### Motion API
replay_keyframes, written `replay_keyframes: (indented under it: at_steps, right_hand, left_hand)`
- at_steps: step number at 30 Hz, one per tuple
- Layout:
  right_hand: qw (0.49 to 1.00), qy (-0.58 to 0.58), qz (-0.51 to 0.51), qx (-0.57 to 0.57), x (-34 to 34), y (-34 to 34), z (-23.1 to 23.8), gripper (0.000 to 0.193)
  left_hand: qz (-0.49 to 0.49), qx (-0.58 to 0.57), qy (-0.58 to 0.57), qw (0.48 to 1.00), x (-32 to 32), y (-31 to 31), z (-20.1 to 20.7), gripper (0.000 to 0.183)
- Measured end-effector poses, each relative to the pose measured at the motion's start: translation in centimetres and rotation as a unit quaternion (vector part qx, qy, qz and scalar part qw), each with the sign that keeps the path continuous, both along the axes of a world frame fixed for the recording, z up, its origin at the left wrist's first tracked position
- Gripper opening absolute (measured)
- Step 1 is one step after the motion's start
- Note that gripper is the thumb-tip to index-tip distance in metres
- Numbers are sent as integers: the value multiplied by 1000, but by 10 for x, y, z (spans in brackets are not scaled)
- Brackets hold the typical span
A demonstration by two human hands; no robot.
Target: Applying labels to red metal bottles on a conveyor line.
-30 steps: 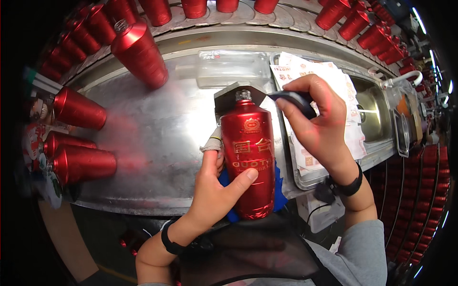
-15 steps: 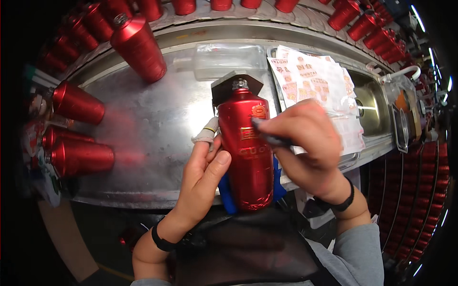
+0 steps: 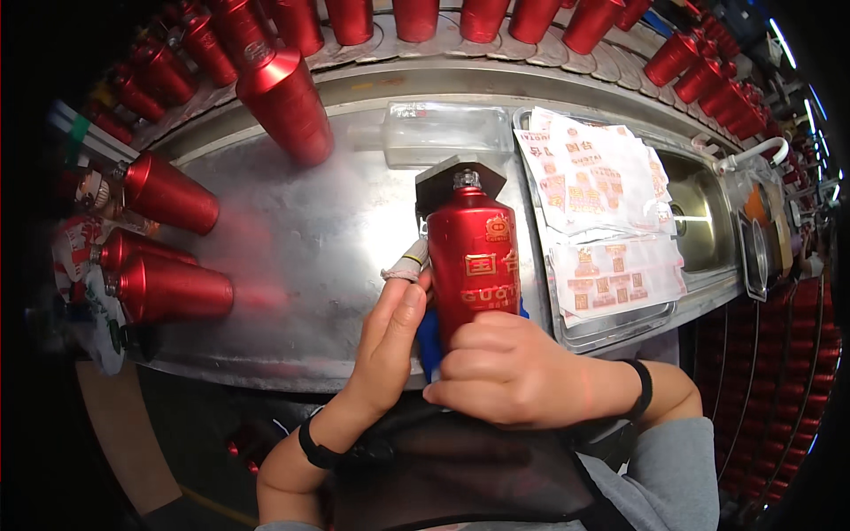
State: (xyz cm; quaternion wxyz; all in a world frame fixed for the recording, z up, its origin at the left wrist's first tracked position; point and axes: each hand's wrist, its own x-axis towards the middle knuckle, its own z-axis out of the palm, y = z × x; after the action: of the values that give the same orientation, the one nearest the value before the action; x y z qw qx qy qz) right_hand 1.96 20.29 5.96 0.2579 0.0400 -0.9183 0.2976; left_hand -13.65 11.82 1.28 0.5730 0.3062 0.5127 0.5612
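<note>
A glossy red bottle [image 3: 467, 232] with gold markings and a clear glass neck lies in front of me, neck pointing away. Behind its neck is a dark hexagonal plate [image 3: 436, 188]. My left hand [image 3: 394, 332] curls its fingers against the bottle's left side, and a white cover with a yellow band wraps one fingertip. Across the lower part of the bottle rests my right hand [image 3: 505, 367], its fingers closed in a fist; whatever is inside is hidden. Blue material [image 3: 429, 341] shows under the bottle.
White sheets with red and gold prints [image 3: 602, 181] lie on a metal tray [image 3: 580, 336] to the right, beside a sink [image 3: 695, 217]. A clear bottle [image 3: 452, 133] lies behind. Red bottles stand at left [image 3: 288, 111] and along a curved conveyor [image 3: 496, 49].
My right hand has come down from the bottle's upper right side to its lower part. The small dark piece in its fingers is now hidden. The view has shifted slightly.
</note>
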Motion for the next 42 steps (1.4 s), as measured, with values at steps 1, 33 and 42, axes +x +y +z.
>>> replay_keyframes:
  at_steps: [1, 33, 42]
  right_hand:
    - [996, 42, -77, 2, 2, 6, 3, 24]
    - [680, 125, -340, -637, 62, 45, -60, 27]
    - [743, 99, -297, -592, 46, 21, -24, 34]
  left_hand:
    - [2, -2, 1, 1000, -1, 1, 2, 63]
    - [-102, 199, 683, 696, 7, 43, 38, 41]
    - [-76, 162, 650, 739, 1, 2, 3, 47]
